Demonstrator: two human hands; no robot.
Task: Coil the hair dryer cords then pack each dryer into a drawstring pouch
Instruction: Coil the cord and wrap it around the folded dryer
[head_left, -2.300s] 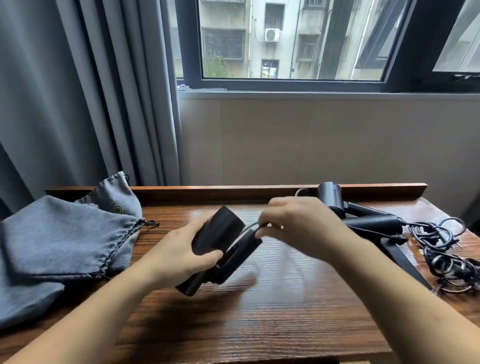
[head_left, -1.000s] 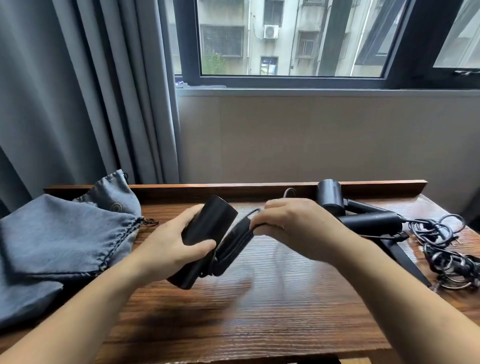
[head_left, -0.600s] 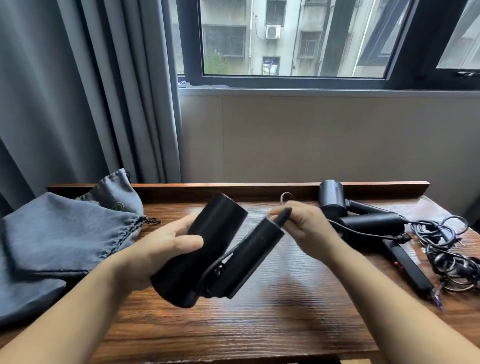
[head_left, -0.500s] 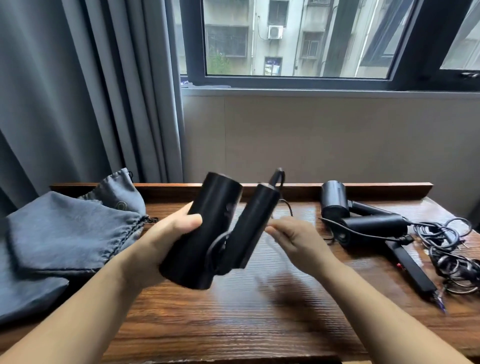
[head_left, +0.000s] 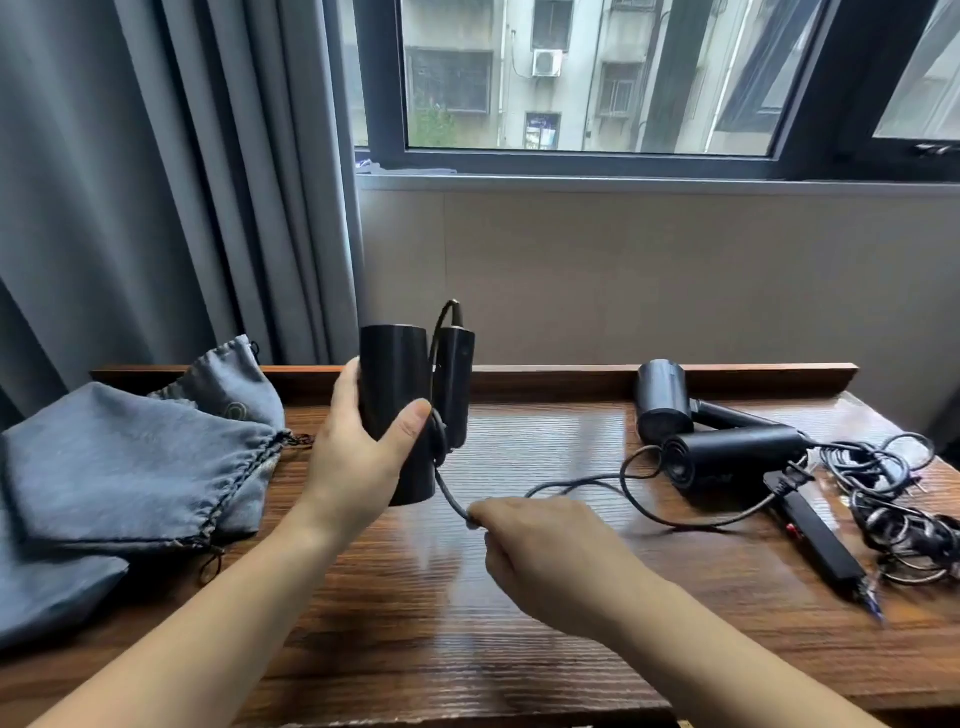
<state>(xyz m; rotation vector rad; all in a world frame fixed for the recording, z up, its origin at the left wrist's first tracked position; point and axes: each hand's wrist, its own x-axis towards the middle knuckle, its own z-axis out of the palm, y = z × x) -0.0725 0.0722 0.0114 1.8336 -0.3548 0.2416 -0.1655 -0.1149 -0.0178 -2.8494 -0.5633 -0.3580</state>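
Note:
My left hand (head_left: 358, 457) grips a black folded hair dryer (head_left: 395, 384) upright above the wooden table (head_left: 519, 623), its handle folded against the barrel. The dryer's black cord (head_left: 582, 486) loops over the handle top, runs down beside my thumb and trails right across the table. My right hand (head_left: 540, 551) pinches that cord just below the dryer. Two more black dryers (head_left: 727, 457) lie at the right with tangled cords (head_left: 883, 493). Grey drawstring pouches (head_left: 135, 457) are stacked at the left.
A raised wooden lip (head_left: 571, 374) edges the table's back, against the wall under a window. Grey curtains (head_left: 156, 182) hang at the left behind the pouches. The cord's plug (head_left: 795, 478) lies near the right dryers.
My left hand has turned the dryer upright and raised it. My right hand left the handle end, dropped lower and took hold of the cord, which now trails across the table.

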